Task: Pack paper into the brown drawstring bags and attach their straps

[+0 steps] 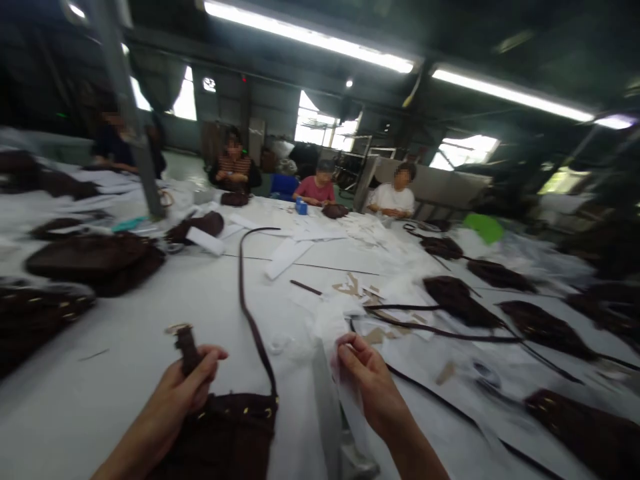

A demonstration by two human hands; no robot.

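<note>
My left hand (187, 387) is closed around a short dark brown strap (187, 348) with a gold-coloured buckle (179, 329) at its upper end. Just below that hand is a dark brown bag (230, 433) with gold-coloured eyelets along its top edge. From the bag's right corner a long thin strap (249, 313) runs away across the table. My right hand (367, 377), fingers pinched, grips a thin white sheet (327, 327) that hangs down beside the bag. Blur hides whether the sheet is paper or plastic.
A white table (125, 340) spreads ahead. More brown bags lie left (95, 260) and right (460, 300), some with trailing straps. Paper strips (290, 257) and brown scraps (353, 287) are scattered mid-table. A post (133, 120) rises at the left. Several people sit across the table.
</note>
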